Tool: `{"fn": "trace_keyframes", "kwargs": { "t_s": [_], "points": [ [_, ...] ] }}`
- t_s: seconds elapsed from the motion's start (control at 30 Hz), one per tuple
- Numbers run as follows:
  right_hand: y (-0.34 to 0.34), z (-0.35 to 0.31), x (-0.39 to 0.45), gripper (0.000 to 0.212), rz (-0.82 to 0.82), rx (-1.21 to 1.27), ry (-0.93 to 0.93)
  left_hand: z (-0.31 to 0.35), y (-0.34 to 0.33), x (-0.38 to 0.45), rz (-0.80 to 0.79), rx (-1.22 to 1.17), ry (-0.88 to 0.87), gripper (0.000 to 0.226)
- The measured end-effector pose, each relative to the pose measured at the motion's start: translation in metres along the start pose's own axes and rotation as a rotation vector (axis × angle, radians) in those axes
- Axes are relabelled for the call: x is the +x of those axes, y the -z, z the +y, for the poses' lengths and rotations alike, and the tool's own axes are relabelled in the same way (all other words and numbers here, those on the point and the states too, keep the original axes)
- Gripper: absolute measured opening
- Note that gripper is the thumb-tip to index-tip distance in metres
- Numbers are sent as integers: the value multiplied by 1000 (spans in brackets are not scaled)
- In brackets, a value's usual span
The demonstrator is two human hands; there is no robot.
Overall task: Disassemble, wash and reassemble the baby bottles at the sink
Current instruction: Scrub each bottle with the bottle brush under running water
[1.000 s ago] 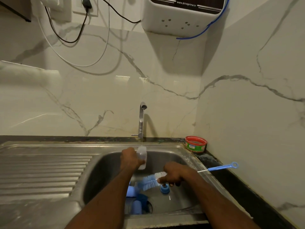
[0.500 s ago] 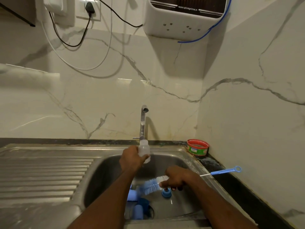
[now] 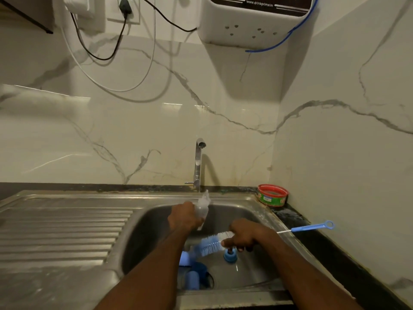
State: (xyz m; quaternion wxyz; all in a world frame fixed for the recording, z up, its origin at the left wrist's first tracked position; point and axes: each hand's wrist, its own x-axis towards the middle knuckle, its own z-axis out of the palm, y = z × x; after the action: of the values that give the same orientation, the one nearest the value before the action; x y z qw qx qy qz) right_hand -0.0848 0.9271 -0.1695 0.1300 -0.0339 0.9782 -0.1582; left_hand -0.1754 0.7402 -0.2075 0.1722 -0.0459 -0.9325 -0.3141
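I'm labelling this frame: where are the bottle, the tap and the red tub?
bottle (image 3: 202, 208), head view, clear body above the left hand.
tap (image 3: 197, 163), head view, upright stem.
red tub (image 3: 271, 195), head view, front wall.

Dim, warm, yellowish light. Source appears overhead and forward: a white wall unit (image 3: 254, 21) casts a broad wedge-shaped shadow down the marble backsplash (image 3: 134, 135); the tap (image 3: 198, 163) throws a soft shadow to its right. Faint horizontal glare streaks on the glossy marble. Basin of the sink (image 3: 263, 204) is darkest. Motion blur on the clear bottle (image 3: 202, 206) (outline smeared). Wide-angle bowing at frame edges; overall detail soft, slightly noisy.
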Motion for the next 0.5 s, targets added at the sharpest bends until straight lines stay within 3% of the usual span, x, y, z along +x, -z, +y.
{"fn": "trace_keyframes", "kwargs": {
  "t_s": [0.07,0.2,0.3,0.4,0.5],
  "points": [
    [1,-1,-1,27,8,-11,-5,-1,-2,2,-38,-93,7,41],
    [7,-2,-1,19,105,-59,-14,7,7,9,-27,-301,-46,57],
    [12,0,-1,20,241,-133,-42,2,6,10,-76,-303,55,67],
    [12,1,-5,25,242,-181,-110,-3,6,9,-84,-192,87,78],
    [13,-1,-10,21,255,-104,-101,-3,6,9,-63,-154,66,75]
  ]
}}
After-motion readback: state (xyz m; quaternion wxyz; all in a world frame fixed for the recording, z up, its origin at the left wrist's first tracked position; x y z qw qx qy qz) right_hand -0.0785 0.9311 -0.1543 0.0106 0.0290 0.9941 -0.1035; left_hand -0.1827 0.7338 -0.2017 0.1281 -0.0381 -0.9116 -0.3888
